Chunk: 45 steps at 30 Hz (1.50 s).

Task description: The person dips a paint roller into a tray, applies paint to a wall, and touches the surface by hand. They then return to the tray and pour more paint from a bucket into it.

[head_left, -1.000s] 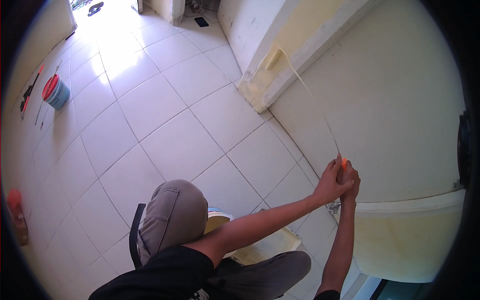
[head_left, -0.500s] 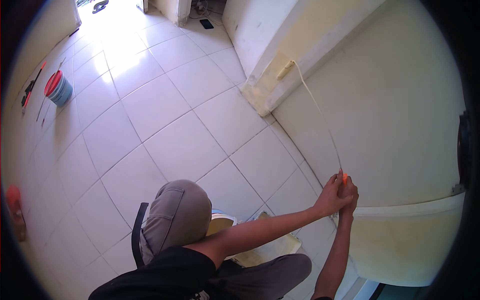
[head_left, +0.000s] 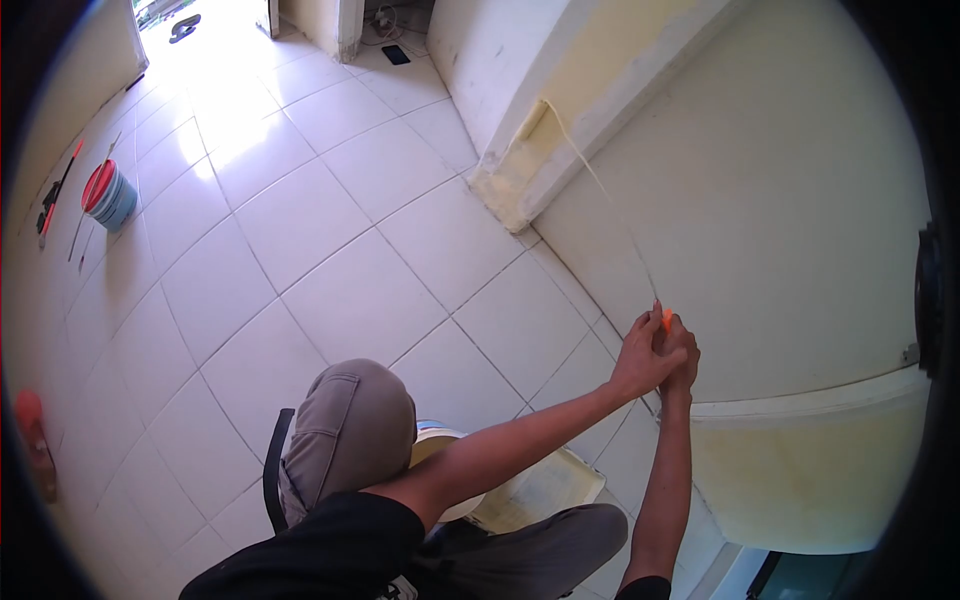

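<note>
A paint roller (head_left: 532,119) rests against the yellowish painted strip (head_left: 590,65) of the wall edge. From it a long thin rod runs down to an orange handle (head_left: 667,320). My left hand (head_left: 642,352) is closed round the handle's end of the rod. Pressed against it, my right hand (head_left: 682,360) wraps the handle from the right. The fingers overlap, so most of the handle is hidden. Below my left forearm lie a paint-stained tray (head_left: 575,478) and a round container (head_left: 432,440), both partly covered by my arm and legs.
A bucket with a red rim (head_left: 115,203) stands on the tiled floor at the left, beside long thin tools (head_left: 60,190). A phone (head_left: 396,55) lies near cables at the top. The large pale panel (head_left: 780,230) and a ledge (head_left: 810,403) are at the right.
Both hands and the orange handle have moved up and left. The roller has shifted left and slightly up on the strip. The view has also shifted a little.
</note>
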Tool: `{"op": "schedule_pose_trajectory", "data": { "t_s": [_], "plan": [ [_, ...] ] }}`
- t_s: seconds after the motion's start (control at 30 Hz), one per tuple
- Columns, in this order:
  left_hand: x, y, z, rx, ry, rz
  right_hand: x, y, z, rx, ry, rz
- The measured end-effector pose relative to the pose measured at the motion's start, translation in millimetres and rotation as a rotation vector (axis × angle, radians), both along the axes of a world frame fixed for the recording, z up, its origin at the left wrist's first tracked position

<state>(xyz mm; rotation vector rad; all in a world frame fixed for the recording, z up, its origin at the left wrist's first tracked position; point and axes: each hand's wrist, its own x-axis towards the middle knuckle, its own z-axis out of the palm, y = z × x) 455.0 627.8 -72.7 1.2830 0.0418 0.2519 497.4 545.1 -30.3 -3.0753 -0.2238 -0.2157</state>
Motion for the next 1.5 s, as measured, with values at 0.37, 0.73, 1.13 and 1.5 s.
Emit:
{"op": "schedule_pose_trajectory", "data": {
  "t_s": [0.37, 0.73, 1.13, 1.5],
  "plan": [
    [-16.2, -33.1, -12.5, 0.054, -0.046, -0.068, -27.8, -32.9, -2.2, 0.062, -0.016, -0.042],
    [-29.2, -18.1, -21.3, -0.044, -0.016, 0.116, -19.1, -12.3, -28.2, 0.115, 0.008, 0.097],
    [-16.1, -20.9, -55.4, -0.016, -0.014, 0.263, -10.8, 2.2, -50.0, 0.058, 0.053, 0.094],
    [-19.9, -15.9, -51.9, -0.077, 0.028, 0.033, -19.4, -9.3, -54.3, -0.034, 0.042, -0.035]
  ]
}}
